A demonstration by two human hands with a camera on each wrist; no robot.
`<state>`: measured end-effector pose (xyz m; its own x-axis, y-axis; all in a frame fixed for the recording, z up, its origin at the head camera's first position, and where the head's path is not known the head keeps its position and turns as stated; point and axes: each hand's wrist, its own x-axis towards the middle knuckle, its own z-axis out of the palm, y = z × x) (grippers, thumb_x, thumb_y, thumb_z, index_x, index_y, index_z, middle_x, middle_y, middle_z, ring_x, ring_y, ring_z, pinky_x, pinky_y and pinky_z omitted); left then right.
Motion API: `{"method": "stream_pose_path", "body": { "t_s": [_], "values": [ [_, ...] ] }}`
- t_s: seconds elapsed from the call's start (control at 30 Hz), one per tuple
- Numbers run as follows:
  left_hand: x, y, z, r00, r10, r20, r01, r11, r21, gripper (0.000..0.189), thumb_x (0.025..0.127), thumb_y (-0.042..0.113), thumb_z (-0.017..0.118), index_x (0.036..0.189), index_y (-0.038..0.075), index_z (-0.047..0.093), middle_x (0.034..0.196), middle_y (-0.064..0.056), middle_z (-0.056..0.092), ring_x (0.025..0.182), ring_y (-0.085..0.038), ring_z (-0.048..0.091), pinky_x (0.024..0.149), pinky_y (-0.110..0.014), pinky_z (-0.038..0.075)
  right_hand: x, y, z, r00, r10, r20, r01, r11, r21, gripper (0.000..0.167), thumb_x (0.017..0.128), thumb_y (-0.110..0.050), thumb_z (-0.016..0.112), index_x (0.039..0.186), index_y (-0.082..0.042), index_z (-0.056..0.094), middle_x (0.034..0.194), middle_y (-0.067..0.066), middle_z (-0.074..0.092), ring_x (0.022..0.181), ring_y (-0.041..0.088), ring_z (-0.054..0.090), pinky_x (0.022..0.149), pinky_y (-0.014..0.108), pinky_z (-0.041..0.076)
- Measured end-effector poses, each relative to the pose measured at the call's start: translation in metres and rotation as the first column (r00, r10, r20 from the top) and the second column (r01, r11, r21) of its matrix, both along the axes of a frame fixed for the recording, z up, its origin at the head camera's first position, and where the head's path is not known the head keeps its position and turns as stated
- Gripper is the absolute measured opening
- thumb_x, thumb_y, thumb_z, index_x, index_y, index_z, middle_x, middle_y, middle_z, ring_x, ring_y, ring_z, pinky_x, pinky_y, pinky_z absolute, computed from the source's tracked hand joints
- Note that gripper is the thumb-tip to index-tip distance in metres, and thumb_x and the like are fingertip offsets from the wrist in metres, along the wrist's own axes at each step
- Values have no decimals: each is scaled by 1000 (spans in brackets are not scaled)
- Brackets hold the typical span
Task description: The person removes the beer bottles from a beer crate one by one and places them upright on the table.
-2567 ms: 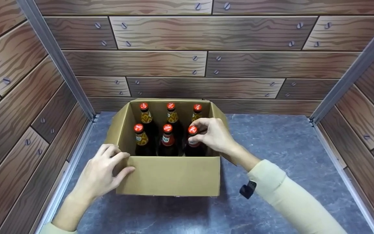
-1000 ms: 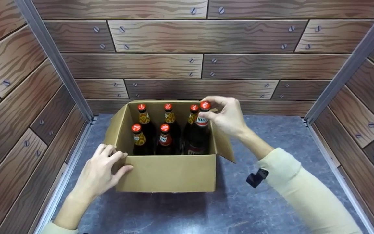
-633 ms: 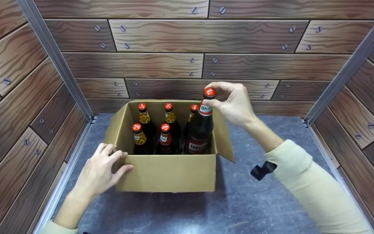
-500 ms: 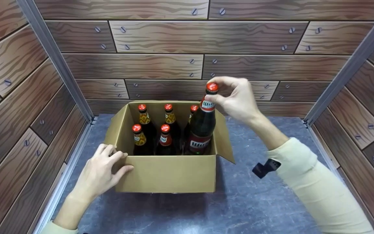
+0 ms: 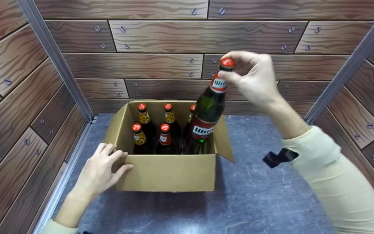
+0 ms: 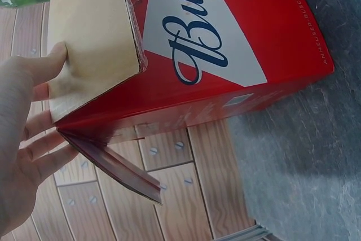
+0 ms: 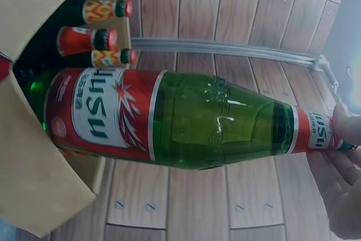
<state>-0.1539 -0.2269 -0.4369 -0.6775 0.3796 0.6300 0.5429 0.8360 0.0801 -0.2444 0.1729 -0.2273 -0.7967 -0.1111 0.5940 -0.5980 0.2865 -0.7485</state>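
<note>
My right hand (image 5: 256,78) pinches the neck of a green beer bottle (image 5: 208,109) with a red cap and red-and-white labels. The bottle leans, its top to the right, and its lower end is still inside the open cardboard box (image 5: 170,174). In the right wrist view the green beer bottle (image 7: 214,119) stretches from the box to my fingers. My left hand (image 5: 97,174) holds the box's near left corner, thumb on the front flap (image 6: 93,38) and fingers behind it. Several more red-capped bottles (image 5: 165,138) stand upright in the box.
The box rests on a grey marbled surface (image 5: 265,182), its outer side red with white and blue lettering (image 6: 197,38). A side flap (image 5: 224,139) sticks out to the right. Wood-patterned walls (image 5: 161,35) with metal corner rails (image 5: 54,55) enclose the back and sides.
My right hand has raised the beer bottle up and to the right from the box's near right spot, tilting it. My left hand has stayed at the box corner.
</note>
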Motion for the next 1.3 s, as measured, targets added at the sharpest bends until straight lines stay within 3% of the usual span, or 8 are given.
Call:
{"method": "stream_pose_path", "body": {
  "t_s": [0.3, 0.57, 0.73, 1.0, 1.3],
  "values": [
    [0, 2, -1, 1000, -4, 2, 4, 1000, 5, 34, 78, 36, 93, 98, 16, 74, 94, -5, 65, 91, -25, 60, 60, -40, 58, 5, 11, 23, 999, -27, -22, 26, 999, -35, 23, 81, 12, 81, 99, -3, 80, 80, -17, 75, 67, -3, 66, 65, 17, 56],
    [-2, 2, -1, 1000, -11, -10, 11, 1000, 1, 34, 78, 36, 93, 97, 16, 73, 93, -4, 65, 90, -25, 59, 58, -38, 57, 9, 26, 43, 997, -67, -26, 67, 997, -25, 24, 81, 9, 82, 96, -10, 81, 84, -12, 78, 77, 2, 71, 74, 17, 57],
    [-2, 1, 0, 1000, -5, -1, 5, 1000, -4, 34, 79, 37, 92, 96, 16, 73, 92, -4, 64, 90, -25, 59, 58, -38, 57, 9, 41, 49, 995, -92, -35, 92, 996, -19, 25, 81, 10, 81, 95, -10, 82, 83, -12, 78, 69, -1, 68, 64, 14, 56],
    [-2, 1, 2, 1000, 0, 14, 0, 1000, 0, 34, 79, 37, 92, 98, 15, 74, 94, -5, 65, 92, -27, 60, 60, -41, 58, 9, 71, 39, 984, -176, -7, 177, 984, 32, 24, 82, 8, 82, 100, -6, 82, 87, -12, 78, 80, 1, 67, 70, 13, 54],
    [-1, 0, -1, 1000, -2, -3, 2, 1000, 5, 34, 79, 37, 93, 98, 15, 74, 93, -5, 65, 90, -26, 59, 58, -39, 57, 1, 97, 9, 974, -222, 39, 220, 974, 56, 26, 82, 8, 82, 102, -8, 82, 83, -17, 76, 69, -2, 70, 65, 12, 56]
  ]
}}
